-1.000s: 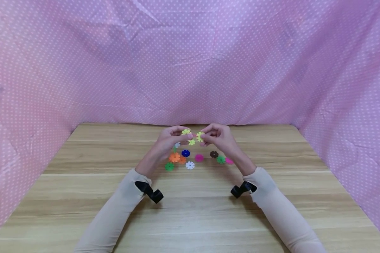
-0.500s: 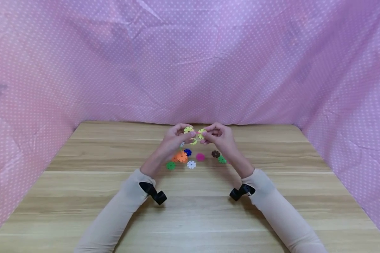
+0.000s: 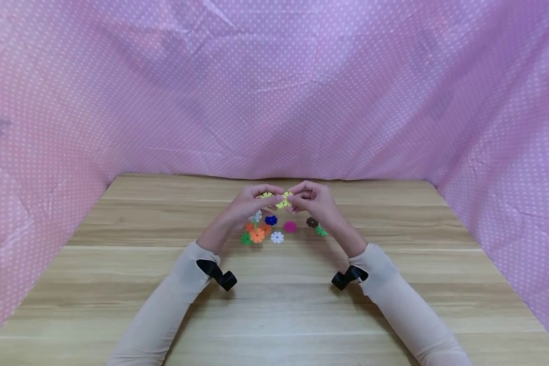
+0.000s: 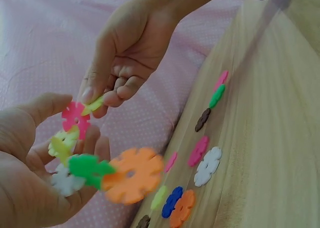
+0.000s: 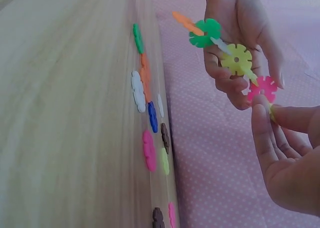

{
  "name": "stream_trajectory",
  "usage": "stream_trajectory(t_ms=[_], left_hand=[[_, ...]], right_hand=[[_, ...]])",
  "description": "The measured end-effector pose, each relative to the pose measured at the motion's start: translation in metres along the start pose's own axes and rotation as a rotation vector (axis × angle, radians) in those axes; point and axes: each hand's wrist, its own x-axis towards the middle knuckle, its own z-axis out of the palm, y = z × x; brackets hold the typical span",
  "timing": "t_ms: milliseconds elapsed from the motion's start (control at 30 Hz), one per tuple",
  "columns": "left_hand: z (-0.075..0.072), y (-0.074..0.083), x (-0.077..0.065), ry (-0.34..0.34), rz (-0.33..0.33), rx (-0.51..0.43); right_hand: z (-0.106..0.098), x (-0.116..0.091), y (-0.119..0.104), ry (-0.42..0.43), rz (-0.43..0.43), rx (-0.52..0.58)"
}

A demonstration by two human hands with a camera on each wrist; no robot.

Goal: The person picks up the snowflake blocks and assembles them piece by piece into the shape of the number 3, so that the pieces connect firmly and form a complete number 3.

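A chain of slotted snowflake discs hangs from my left hand (image 3: 247, 207). In the left wrist view it runs from an orange disc (image 4: 132, 175) through a green disc (image 4: 86, 171), a white disc (image 4: 66, 181) and yellow ones (image 4: 63, 142) to a pink disc (image 4: 75, 119). My left thumb and a fingertip pinch the chain near the pink end. Between thumb and fingers, my right hand (image 3: 316, 202) pinches another yellow disc (image 4: 93, 105), which touches the pink disc's edge. Fingers partly hide that contact, so how deep the slots mesh I cannot tell.
Loose discs lie on the wooden table (image 3: 274, 305) below my hands, among them a blue disc (image 3: 271, 220), a white one (image 3: 277, 237), a pink one (image 3: 290, 226) and a brown one (image 3: 312, 222). A pink dotted cloth (image 3: 274, 101) surrounds the table's back and sides.
My left hand has shifted slightly left and down, and the chain's orange end has swung lower. My right hand stays nearly in place, still pinching the yellow disc.
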Motion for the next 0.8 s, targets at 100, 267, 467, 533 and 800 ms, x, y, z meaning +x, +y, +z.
stream_trajectory(t_ms=[100, 267, 467, 533, 800], left_hand=[[-0.002, -0.002, 0.001, -0.030, 0.000, 0.003], [-0.001, -0.002, 0.002, -0.056, -0.003, -0.017], [-0.002, -0.004, 0.003, -0.072, 0.007, -0.004], [-0.004, -0.005, 0.004, -0.068, 0.007, -0.010], [-0.007, -0.004, 0.003, -0.029, -0.009, -0.064]], right_hand=[[0.000, 0.000, 0.001, -0.013, 0.005, -0.005], [-0.002, 0.001, 0.001, -0.031, 0.022, -0.010], [-0.006, 0.001, -0.001, -0.084, 0.058, -0.066], [-0.007, 0.001, -0.002, -0.108, 0.073, -0.094], [-0.017, 0.002, 0.000, -0.211, 0.087, -0.234]])
